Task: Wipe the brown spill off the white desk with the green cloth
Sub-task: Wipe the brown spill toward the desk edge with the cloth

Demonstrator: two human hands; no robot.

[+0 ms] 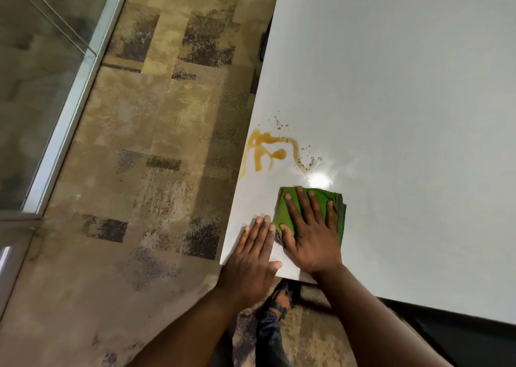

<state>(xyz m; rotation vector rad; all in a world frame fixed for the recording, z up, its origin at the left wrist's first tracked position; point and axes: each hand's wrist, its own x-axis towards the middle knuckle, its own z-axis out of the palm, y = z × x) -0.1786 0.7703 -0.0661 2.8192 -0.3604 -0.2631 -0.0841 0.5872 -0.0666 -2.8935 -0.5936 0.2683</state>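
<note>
Both hands lie flat and open near the corner of the white surface point(391, 87). The right hand point(312, 235) presses palm-down on the green cloth point(284, 213), fingers spread wide across it, gripping nothing; the fingertips reach almost to the cloth's far edge. The left hand point(251, 257) rests just beside it on bare surface, fingers straight and close together, its thumb stretched toward the right wrist and its fingertips touching or nearly touching the cloth's near-left corner.

That cloth is folded into a rough square, with a greyish layer showing along its right edge and at the near-left corner under the right thumb. It sits close to the surface's left edge, apart from the brown spill point(265, 151), which lies farther from the person along that same edge. The spill is a thin amber liquid in looping streaks, one streak running to the very edge of the surface, with small dark specks point(304, 160) scattered along its right side. A bright glare spot lies between the specks and the cloth.

Beside the surface, patchy tan and dark carpet tiles point(156, 148) cover the floor, and a glass partition with a pale metal frame point(72, 93) runs along the left. No containers are in view.
</note>
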